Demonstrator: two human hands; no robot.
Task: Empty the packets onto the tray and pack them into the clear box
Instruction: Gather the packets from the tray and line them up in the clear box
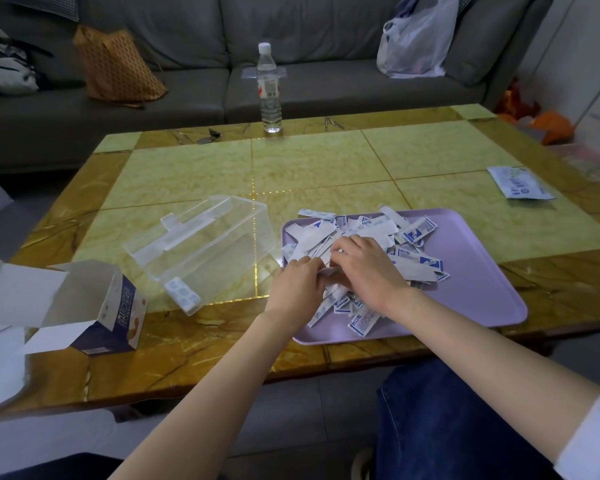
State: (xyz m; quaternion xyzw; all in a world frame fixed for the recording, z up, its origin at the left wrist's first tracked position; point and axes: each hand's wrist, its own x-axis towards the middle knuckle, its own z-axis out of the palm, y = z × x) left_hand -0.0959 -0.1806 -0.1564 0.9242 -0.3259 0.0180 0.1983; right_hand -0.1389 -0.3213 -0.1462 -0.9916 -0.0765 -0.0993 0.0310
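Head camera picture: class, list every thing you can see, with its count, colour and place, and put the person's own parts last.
table: one, yellow-green and brown, centre
tray: one, lilac, table's near right
packets: many, white and blue, heaped on tray
clear box: one, transparent, left of tray
carton: one, white and purple, open, table's near left
water bottle: one, clear, white cap, table's far edge
flat pouch: one, white and blue, table's right edge
sofa: one, grey, behind table
plastic bag: one, white, sofa's right
patterned bag: one, orange-brown, sofa's left
left hand: one, fingers curled into packets
right hand: one, fingers curled into packets
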